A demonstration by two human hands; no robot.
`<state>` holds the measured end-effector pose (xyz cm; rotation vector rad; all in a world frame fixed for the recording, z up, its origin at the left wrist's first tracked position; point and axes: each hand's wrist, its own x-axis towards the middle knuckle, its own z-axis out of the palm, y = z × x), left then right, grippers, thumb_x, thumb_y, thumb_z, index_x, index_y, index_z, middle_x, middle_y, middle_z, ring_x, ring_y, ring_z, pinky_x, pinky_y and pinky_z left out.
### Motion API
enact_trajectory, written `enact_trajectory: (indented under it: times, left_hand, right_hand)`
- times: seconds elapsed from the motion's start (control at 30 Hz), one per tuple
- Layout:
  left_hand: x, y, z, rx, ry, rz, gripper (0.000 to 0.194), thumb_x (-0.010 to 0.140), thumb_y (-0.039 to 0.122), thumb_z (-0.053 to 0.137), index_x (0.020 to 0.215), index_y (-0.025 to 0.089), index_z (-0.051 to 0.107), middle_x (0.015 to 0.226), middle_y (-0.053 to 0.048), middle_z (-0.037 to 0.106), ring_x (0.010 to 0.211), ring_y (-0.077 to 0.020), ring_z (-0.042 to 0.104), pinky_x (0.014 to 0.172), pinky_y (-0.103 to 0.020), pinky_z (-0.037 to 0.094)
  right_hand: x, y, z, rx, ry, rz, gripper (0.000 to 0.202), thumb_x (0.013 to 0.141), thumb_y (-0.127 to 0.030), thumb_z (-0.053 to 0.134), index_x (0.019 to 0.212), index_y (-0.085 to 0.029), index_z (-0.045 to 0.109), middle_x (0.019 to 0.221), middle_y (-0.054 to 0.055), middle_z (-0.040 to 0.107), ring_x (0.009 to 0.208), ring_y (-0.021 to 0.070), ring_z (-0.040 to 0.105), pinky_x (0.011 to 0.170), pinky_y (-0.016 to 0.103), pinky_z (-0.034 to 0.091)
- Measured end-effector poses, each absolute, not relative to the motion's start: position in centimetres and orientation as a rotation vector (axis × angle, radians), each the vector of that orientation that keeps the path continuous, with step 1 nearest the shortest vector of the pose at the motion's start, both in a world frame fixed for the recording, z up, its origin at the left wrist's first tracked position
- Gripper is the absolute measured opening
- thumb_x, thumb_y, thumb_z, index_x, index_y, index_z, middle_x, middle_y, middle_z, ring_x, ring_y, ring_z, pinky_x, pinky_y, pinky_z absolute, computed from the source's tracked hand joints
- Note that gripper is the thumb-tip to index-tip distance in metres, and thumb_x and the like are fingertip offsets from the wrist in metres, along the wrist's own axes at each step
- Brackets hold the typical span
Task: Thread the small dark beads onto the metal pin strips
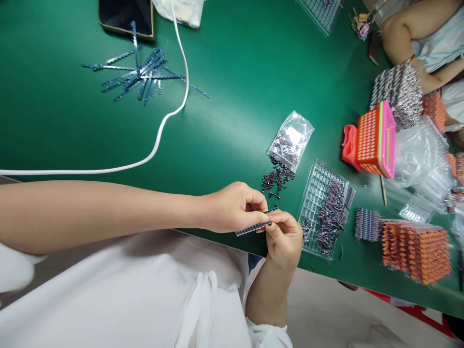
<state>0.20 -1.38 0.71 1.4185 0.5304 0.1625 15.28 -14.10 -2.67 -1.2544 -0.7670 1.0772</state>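
My left hand (232,208) reaches in from the left, with thumb and fingers closed on a narrow dark blue notched strip (250,229). On the strip's right end, the fingertips of my right hand (285,239) are pinched together, touching it close to the left thumb. Whether a small part sits between the right fingertips is hidden. Just beyond the hands lies a loose pile of small dark shiny beads (277,180), spilling from a clear plastic bag (292,137). Right of my right hand is a clear compartmented tray (308,193) heaped with small dark-and-pink wired pieces (330,217).
Several blue strips (145,75) lie scattered near a phone (126,17). A white cable (159,130) crosses the green table (232,96). Rightward stand an orange-pink basket (375,140), stacked orange pieces (416,249) and plastic bags (420,154). Another person (416,29) sits at far right.
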Motion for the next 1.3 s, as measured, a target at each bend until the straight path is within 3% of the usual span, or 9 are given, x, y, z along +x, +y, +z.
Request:
enact_trajectory:
  times: [0.5, 0.8, 1.0, 1.17, 1.3]
  left_hand:
    - [0.30, -1.24, 0.24, 1.465, 0.503, 0.159, 0.021, 0.083, 0.029, 0.059, 0.072, 0.013, 0.068, 0.065, -0.001, 0.066, 0.058, -0.0109, 0.055, 0.055, -0.021, 0.040]
    - [0.59, -0.95, 0.40, 1.581, 0.614, 0.218, 0.023, 0.085, 0.033, 0.060, 0.076, 0.015, 0.069, 0.065, 0.000, 0.067, 0.060, -0.0114, 0.054, 0.055, -0.021, 0.039]
    - [0.60, -1.06, -0.18, 1.484, 0.603, 0.238, 0.024, 0.082, 0.032, 0.066, 0.098, 0.014, 0.070, 0.089, -0.005, 0.076, 0.080, -0.0168, 0.067, 0.073, -0.024, 0.049]
    - [0.33, -0.96, -0.09, 1.606, 0.544, 0.233, 0.023, 0.089, 0.033, 0.056, 0.088, 0.016, 0.072, 0.078, -0.002, 0.072, 0.072, -0.0155, 0.063, 0.065, -0.024, 0.044]
    - [0.12, -0.68, 0.12, 1.710, 0.425, 0.267, 0.021, 0.090, 0.029, 0.055, 0.087, 0.016, 0.071, 0.082, -0.003, 0.071, 0.075, -0.0151, 0.062, 0.069, -0.024, 0.044]
  right_hand:
    - [15.32, -14.29, -2.72, -1.280, -0.680, 1.157, 0.008, 0.077, -0.026, 0.080, 0.080, -0.023, 0.073, 0.075, -0.001, 0.066, 0.061, 0.0118, 0.064, 0.050, 0.025, 0.058]
    - [15.29, -14.12, -3.03, -1.444, -0.699, 0.965, 0.012, 0.081, -0.030, 0.075, 0.086, -0.021, 0.070, 0.078, -0.001, 0.065, 0.059, 0.0094, 0.060, 0.056, 0.024, 0.052]
    - [15.05, -14.17, -2.98, -1.522, -0.743, 0.783, 0.012, 0.082, -0.030, 0.073, 0.084, -0.019, 0.069, 0.077, -0.002, 0.060, 0.060, 0.0084, 0.053, 0.055, 0.023, 0.043]
    - [15.01, -14.30, -2.96, -1.506, -0.739, 0.806, 0.010, 0.082, -0.030, 0.072, 0.085, -0.020, 0.069, 0.077, -0.001, 0.060, 0.061, 0.0092, 0.053, 0.056, 0.024, 0.043]
    - [15.26, -14.65, -2.63, -1.402, -0.735, 0.932, 0.009, 0.081, -0.030, 0.072, 0.083, -0.021, 0.071, 0.078, -0.001, 0.062, 0.059, 0.0090, 0.055, 0.054, 0.023, 0.044]
